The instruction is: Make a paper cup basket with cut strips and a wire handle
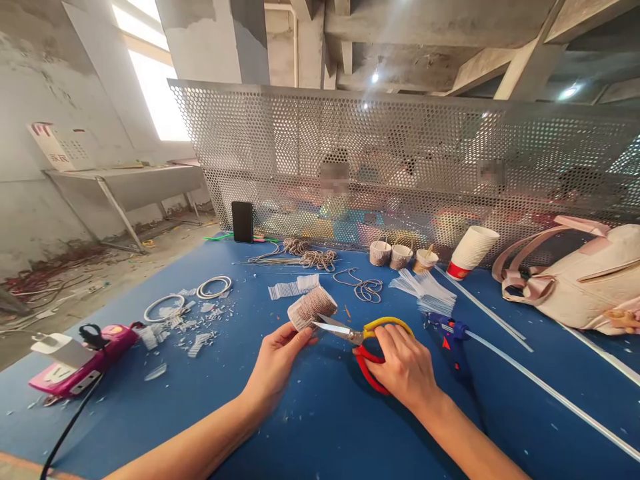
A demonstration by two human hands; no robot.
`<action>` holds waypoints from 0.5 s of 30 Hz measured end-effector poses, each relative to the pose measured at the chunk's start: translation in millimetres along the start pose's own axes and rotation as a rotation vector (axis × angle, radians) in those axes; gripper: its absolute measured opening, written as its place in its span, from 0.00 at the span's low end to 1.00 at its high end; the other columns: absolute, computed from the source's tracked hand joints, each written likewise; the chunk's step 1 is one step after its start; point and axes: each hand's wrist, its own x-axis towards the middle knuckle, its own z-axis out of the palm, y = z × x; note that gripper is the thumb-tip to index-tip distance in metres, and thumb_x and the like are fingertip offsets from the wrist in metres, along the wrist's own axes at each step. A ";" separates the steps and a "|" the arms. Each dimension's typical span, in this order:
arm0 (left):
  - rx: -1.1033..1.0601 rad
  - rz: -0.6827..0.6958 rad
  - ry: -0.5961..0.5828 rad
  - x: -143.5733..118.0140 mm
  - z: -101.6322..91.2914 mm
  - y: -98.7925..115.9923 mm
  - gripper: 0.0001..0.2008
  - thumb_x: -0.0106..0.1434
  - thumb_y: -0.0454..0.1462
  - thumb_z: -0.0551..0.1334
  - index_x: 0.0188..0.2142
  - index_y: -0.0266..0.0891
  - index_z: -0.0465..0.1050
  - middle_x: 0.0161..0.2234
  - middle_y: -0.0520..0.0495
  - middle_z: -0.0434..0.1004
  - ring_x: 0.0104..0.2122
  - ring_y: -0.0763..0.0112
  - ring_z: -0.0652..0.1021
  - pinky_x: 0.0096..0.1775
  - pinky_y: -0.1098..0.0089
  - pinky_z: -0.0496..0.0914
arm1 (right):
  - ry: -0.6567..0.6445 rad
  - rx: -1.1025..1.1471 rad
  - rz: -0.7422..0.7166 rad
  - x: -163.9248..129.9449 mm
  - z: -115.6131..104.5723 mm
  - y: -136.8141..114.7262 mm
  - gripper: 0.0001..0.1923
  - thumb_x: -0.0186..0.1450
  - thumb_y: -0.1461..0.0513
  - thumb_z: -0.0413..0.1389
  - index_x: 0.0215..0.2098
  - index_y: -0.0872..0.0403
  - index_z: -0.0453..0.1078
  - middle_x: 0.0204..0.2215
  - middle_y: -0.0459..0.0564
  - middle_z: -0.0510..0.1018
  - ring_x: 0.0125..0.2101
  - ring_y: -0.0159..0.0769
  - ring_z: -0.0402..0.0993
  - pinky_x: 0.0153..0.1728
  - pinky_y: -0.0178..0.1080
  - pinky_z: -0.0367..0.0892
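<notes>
The left hand (pixel 280 355) pinched a tilted cup (pixel 313 307) above the blue desk (pixel 320 433); the right hand (pixel 405 365) gripped the scissors (pixel 355 337) by their handles, blades against the cup's side. A glue gun (pixel 451 340) lay to the right.

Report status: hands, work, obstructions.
Left hand gripping striped cup, tilted. Right hand holding scissors, blades at cup. Glue gun nearby, right of right hand.

On the left of the tabletop (pixel 320 430), a magenta power strip (pixel 119 340) with a white charger (pixel 61 351) and a black cable (pixel 73 425) trailing off. At the back, a black smartphone (pixel 243 222), upright before a perforated metal screen (pixel 285 143). At the right, a pale pink backpack (pixel 595 277). Beyond, a bright window (pixel 156 90) and a lit bulb (pixel 375 77).
</notes>
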 end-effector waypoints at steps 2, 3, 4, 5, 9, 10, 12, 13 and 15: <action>0.028 -0.007 -0.009 -2.4 1.8 3.8 0.17 0.53 0.43 0.67 0.41 0.38 0.79 0.40 0.45 0.81 0.42 0.58 0.76 0.43 0.67 0.71 | -0.003 -0.016 -0.036 0.5 -1.1 3.2 0.14 0.66 0.54 0.51 0.31 0.56 0.67 0.22 0.49 0.72 0.25 0.37 0.69 0.28 0.38 0.59; 0.039 -0.009 -0.016 -3.8 3.2 6.4 0.16 0.53 0.43 0.67 0.40 0.38 0.79 0.40 0.46 0.81 0.42 0.58 0.76 0.42 0.68 0.71 | -0.008 -0.015 -0.045 0.6 -1.4 4.4 0.13 0.66 0.54 0.51 0.31 0.56 0.67 0.22 0.49 0.72 0.25 0.37 0.69 0.28 0.38 0.59; 0.050 -0.011 -0.023 -5.1 4.6 9.2 0.16 0.53 0.43 0.66 0.40 0.38 0.80 0.41 0.46 0.81 0.42 0.58 0.76 0.41 0.69 0.71 | -0.013 -0.011 -0.050 0.6 -1.5 5.5 0.13 0.66 0.54 0.51 0.32 0.56 0.68 0.22 0.49 0.72 0.25 0.37 0.69 0.28 0.38 0.59; 0.060 -0.012 -0.029 -6.2 6.0 11.9 0.15 0.53 0.43 0.66 0.39 0.39 0.80 0.40 0.47 0.81 0.43 0.57 0.75 0.40 0.69 0.71 | -0.016 -0.005 -0.051 0.6 -1.6 6.2 0.13 0.66 0.54 0.52 0.32 0.56 0.68 0.22 0.49 0.73 0.25 0.37 0.69 0.28 0.38 0.59; 0.094 -0.003 -0.026 -7.4 7.4 18.9 0.14 0.52 0.42 0.66 0.37 0.38 0.81 0.37 0.46 0.82 0.38 0.60 0.76 0.35 0.72 0.71 | -0.035 0.025 -0.040 1.1 -2.0 8.1 0.14 0.65 0.52 0.52 0.30 0.55 0.68 0.22 0.48 0.73 0.25 0.36 0.70 0.28 0.37 0.59; 0.106 0.003 -0.025 -7.2 6.8 19.6 0.13 0.52 0.42 0.67 0.36 0.38 0.81 0.36 0.46 0.82 0.36 0.61 0.76 0.34 0.72 0.71 | -0.042 0.034 -0.042 1.4 -2.5 8.6 0.15 0.65 0.52 0.52 0.30 0.55 0.67 0.21 0.47 0.73 0.25 0.36 0.70 0.28 0.37 0.59; 0.139 0.022 -0.033 -6.8 5.4 20.7 0.12 0.51 0.41 0.67 0.34 0.38 0.81 0.33 0.46 0.81 0.32 0.64 0.75 0.32 0.72 0.70 | -0.051 0.048 -0.051 2.1 -3.8 9.7 0.15 0.64 0.52 0.53 0.28 0.54 0.67 0.21 0.47 0.72 0.24 0.36 0.70 0.27 0.37 0.59; 0.156 0.030 -0.041 -6.8 4.9 21.2 0.12 0.52 0.41 0.66 0.34 0.38 0.81 0.32 0.46 0.81 0.31 0.65 0.75 0.31 0.72 0.70 | -0.054 0.056 -0.055 2.3 -4.4 10.4 0.15 0.64 0.52 0.53 0.28 0.54 0.67 0.20 0.46 0.72 0.24 0.35 0.70 0.27 0.37 0.59; 0.179 0.037 -0.062 -7.2 4.4 22.7 0.12 0.52 0.42 0.66 0.34 0.39 0.81 0.33 0.47 0.81 0.31 0.65 0.74 0.30 0.72 0.69 | -0.057 0.073 -0.059 2.5 -5.4 11.7 0.14 0.65 0.53 0.53 0.27 0.54 0.67 0.20 0.46 0.73 0.24 0.35 0.70 0.27 0.37 0.59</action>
